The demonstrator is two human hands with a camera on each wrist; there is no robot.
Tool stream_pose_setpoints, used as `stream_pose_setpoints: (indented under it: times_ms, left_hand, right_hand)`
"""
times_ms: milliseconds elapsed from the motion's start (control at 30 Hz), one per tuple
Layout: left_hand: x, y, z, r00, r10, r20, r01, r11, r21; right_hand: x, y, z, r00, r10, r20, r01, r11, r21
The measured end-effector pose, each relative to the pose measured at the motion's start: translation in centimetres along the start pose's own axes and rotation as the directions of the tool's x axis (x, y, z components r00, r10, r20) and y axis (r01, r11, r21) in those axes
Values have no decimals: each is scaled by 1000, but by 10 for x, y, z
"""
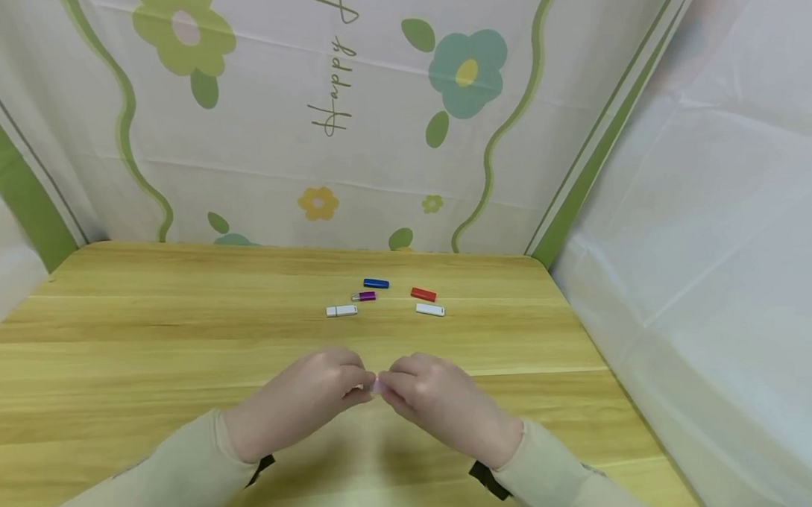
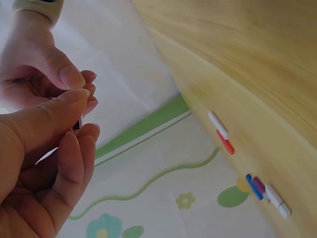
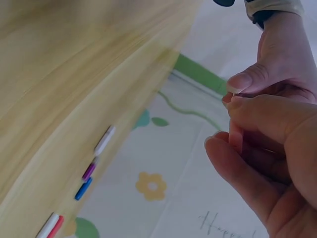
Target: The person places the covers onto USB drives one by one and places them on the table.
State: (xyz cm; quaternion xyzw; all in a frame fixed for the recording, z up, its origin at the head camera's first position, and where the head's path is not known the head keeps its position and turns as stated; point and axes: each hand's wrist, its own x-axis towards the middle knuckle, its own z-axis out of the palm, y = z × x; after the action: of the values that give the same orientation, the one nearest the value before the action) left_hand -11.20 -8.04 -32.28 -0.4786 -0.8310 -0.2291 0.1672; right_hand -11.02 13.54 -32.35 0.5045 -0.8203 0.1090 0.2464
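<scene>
Both hands meet above the near middle of the table, fingertips close together around a small pink USB stick. My left hand pinches one end of it between thumb and fingers. From the other side, my right hand pinches the pink part. Fingers hide most of the stick; a dark bit with a clear edge shows between the left thumb and fingers in the left wrist view. Whether it is in one piece or two, I cannot tell.
Beyond the hands, several USB sticks lie on the wooden table: a white one, a purple one, a blue one, a red one and another white one. A flowered cloth hangs behind.
</scene>
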Motion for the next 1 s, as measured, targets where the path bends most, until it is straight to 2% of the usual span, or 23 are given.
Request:
stream_pose_setpoints:
  times_ms: [167, 300, 400, 467, 567, 633, 733, 800, 933, 1000]
  left_hand:
    - [20, -15, 22, 990, -105, 97, 113, 990, -79]
    - [41, -30, 44, 972, -154, 179, 175, 979, -106]
    - [57, -40, 60, 949, -197, 244, 234, 963, -134]
    - [68, -46, 71, 929, -231, 288, 282, 947, -150]
    - [84, -55, 85, 901, -263, 347, 333, 929, -161]
    - [94, -61, 93, 883, -279, 379, 357, 922, -153]
    - [110, -70, 103, 864, -290, 412, 372, 919, -133]
    - [120, -76, 111, 860, -293, 418, 363, 927, -97]
    - [137, -87, 125, 851, -308, 426, 347, 938, -16]
    - [144, -91, 131, 839, -324, 436, 350, 936, 23]
  right_hand:
    - [-9, 22, 5, 990, 91, 106, -98, 993, 59]
    - [-18, 41, 10, 957, 196, 214, -224, 968, 113]
    - [-25, 57, 14, 921, 273, 279, -321, 937, 141]
    - [-30, 67, 18, 898, 311, 311, -368, 919, 143]
    - [-37, 84, 23, 872, 347, 346, -412, 901, 134]
    - [-40, 95, 27, 864, 354, 357, -420, 899, 125]
    - [-45, 110, 31, 858, 366, 361, -433, 893, 125]
    - [-46, 119, 34, 851, 377, 366, -449, 884, 132]
    - [-47, 135, 38, 802, 433, 412, -525, 839, 141]
    - [-48, 144, 40, 775, 457, 437, -557, 820, 131]
